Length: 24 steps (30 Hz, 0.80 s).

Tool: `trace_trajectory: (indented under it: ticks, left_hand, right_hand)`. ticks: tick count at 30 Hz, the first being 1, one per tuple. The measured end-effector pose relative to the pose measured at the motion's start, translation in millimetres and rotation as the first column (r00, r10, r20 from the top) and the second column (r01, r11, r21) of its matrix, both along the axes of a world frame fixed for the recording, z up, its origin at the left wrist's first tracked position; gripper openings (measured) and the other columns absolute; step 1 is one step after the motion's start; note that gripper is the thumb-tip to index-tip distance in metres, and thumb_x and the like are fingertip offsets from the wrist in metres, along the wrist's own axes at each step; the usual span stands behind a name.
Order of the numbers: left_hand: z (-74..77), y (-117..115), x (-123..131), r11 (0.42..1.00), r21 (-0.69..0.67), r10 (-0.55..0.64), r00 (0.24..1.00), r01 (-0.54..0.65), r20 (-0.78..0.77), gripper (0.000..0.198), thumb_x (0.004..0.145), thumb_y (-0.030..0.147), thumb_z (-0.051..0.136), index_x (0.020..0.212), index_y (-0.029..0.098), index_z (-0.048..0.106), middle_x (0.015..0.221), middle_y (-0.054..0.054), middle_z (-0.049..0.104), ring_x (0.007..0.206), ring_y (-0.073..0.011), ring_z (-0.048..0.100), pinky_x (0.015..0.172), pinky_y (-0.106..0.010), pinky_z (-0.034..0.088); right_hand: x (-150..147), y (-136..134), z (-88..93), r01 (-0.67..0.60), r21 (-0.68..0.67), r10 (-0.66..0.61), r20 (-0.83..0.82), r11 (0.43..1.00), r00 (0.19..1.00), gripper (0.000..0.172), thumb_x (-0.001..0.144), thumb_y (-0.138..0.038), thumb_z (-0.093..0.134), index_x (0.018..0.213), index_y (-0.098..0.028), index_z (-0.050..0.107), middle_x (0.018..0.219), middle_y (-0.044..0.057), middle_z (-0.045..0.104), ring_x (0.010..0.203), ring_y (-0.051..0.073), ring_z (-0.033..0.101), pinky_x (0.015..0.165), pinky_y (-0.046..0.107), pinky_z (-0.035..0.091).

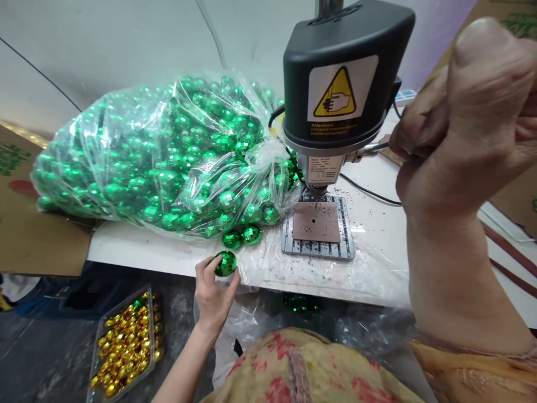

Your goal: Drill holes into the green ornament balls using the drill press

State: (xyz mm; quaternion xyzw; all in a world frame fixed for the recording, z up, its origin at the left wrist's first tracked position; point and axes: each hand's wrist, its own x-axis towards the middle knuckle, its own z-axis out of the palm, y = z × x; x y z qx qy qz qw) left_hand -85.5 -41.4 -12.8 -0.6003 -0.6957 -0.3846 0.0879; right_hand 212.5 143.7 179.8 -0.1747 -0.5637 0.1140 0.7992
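My left hand (213, 288) pinches a green faceted ball (225, 263) at the near edge of the white table (138, 249). My right hand (465, 117) is raised close to the camera, its fingers wrapped round the metal lever (373, 148) of a small bench drill (342, 78). Under the drill bit lies a brown block (316, 222) with a hole, resting on the slotted metal base (318, 249). Two loose green balls (241, 236) lie by the mouth of a big clear bag of green balls (159, 157).
A clear tray of gold balls (125, 344) sits on the floor at lower left. Cardboard (29, 224) lies at the left, more at the far right. A black cable (369, 193) runs behind the drill. Dark swarf speckles the table. More green balls (300, 304) show beneath the table.
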Motion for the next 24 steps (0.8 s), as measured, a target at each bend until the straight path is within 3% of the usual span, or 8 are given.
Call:
trace_trajectory:
  ticks: [2, 3, 7, 9, 11, 13, 17, 24]
  left_hand:
    - [8.6, 4.2, 16.3, 0.993, 0.02, -0.118, 0.953, 0.117, 0.278, 0.047, 0.079, 0.03, 0.079, 0.121, 0.022, 0.061, 0.115, -0.008, 0.064, 0.109, -0.0232, 0.065, 0.095, -0.037, 0.054]
    - [13.0, 8.7, 27.1, 0.984, 0.012, -0.164, 0.878, 0.177, 0.449, 0.049, 0.079, 0.032, 0.079, 0.123, 0.022, 0.06, 0.118, -0.008, 0.064, 0.109, -0.0221, 0.065, 0.095, -0.035, 0.054]
    - [27.7, 40.3, 76.0, 0.938, 0.025, -0.149, 0.337, 0.346, 0.93, 0.05, 0.083, 0.04, 0.074, 0.128, 0.027, 0.058, 0.123, -0.006, 0.066, 0.105, -0.0192, 0.067, 0.092, -0.032, 0.056]
    - [31.4, 59.0, 97.2, 0.902, 0.073, -0.126, 0.097, 0.426, 0.987, 0.05, 0.081, 0.041, 0.075, 0.126, 0.028, 0.057, 0.115, -0.004, 0.068, 0.099, -0.0188, 0.069, 0.088, -0.033, 0.057]
    - [31.7, 76.5, 113.6, 0.866, 0.12, -0.117, -0.037, 0.485, 0.992, 0.052, 0.077, 0.037, 0.079, 0.122, 0.028, 0.056, 0.108, -0.003, 0.07, 0.094, -0.0188, 0.07, 0.084, -0.033, 0.057]
    - [28.5, 92.2, 124.6, 0.858, 0.123, -0.122, -0.034, 0.498, 0.992, 0.054, 0.073, 0.034, 0.083, 0.119, 0.027, 0.054, 0.103, -0.002, 0.071, 0.09, -0.0174, 0.071, 0.081, -0.031, 0.056]
    - [17.9, 120.4, 134.1, 0.891, 0.098, -0.169, 0.124, 0.444, 0.978, 0.056, 0.07, 0.036, 0.087, 0.112, 0.024, 0.052, 0.095, 0.0, 0.072, 0.084, -0.0134, 0.069, 0.077, -0.025, 0.053]
    - [6.9, 147.4, 135.3, 0.891, 0.101, -0.291, 0.385, 0.443, 0.876, 0.058, 0.07, 0.042, 0.089, 0.107, 0.023, 0.048, 0.091, 0.001, 0.068, 0.085, -0.0136, 0.067, 0.079, -0.026, 0.051]
  right_hand:
    - [-1.5, -0.4, 0.1, 0.012, 0.008, -0.012, -0.007, 1.0, 1.0, 0.047, 0.095, -0.014, 0.055, 0.052, -0.022, 0.036, 0.049, -0.003, 0.037, 0.046, 0.007, 0.039, 0.053, 0.031, 0.025]
    - [-2.2, -0.5, 0.2, 0.015, 0.017, -0.015, -0.007, 1.0, 1.0, 0.048, 0.095, -0.013, 0.055, 0.052, -0.022, 0.036, 0.048, -0.003, 0.037, 0.046, 0.007, 0.039, 0.054, 0.03, 0.026]
    - [-4.4, -0.1, 0.4, 0.008, 0.077, -0.005, -0.038, 0.997, 0.999, 0.047, 0.094, -0.009, 0.053, 0.052, -0.019, 0.034, 0.046, -0.005, 0.033, 0.044, 0.004, 0.036, 0.052, 0.028, 0.023]
    - [-5.2, -0.1, 0.4, 0.001, 0.097, 0.002, -0.038, 0.995, 0.999, 0.047, 0.094, -0.007, 0.052, 0.052, -0.018, 0.034, 0.046, -0.005, 0.032, 0.043, 0.003, 0.036, 0.05, 0.028, 0.02]
    - [-5.6, -0.6, 0.8, 0.003, 0.059, -0.001, -0.022, 0.998, 1.0, 0.047, 0.095, -0.01, 0.053, 0.052, -0.018, 0.035, 0.046, -0.006, 0.033, 0.043, 0.002, 0.036, 0.049, 0.026, 0.021]
    - [-5.4, -1.8, 1.5, 0.015, 0.032, -0.015, -0.01, 0.999, 1.0, 0.049, 0.095, -0.017, 0.056, 0.051, -0.017, 0.035, 0.046, -0.007, 0.033, 0.042, 0.001, 0.034, 0.048, 0.025, 0.021]
    - [-4.6, -6.4, 3.8, 0.064, -0.005, -0.064, 0.021, 0.998, 0.998, 0.053, 0.093, -0.029, 0.062, 0.049, -0.017, 0.035, 0.046, -0.007, 0.031, 0.041, 0.0, 0.031, 0.046, 0.025, 0.023]
    - [-5.3, -16.2, 7.1, 0.135, -0.113, -0.128, 0.067, 0.984, 0.99, 0.051, 0.095, -0.016, 0.057, 0.049, -0.017, 0.035, 0.048, -0.007, 0.032, 0.043, 0.0, 0.03, 0.048, 0.023, 0.026]
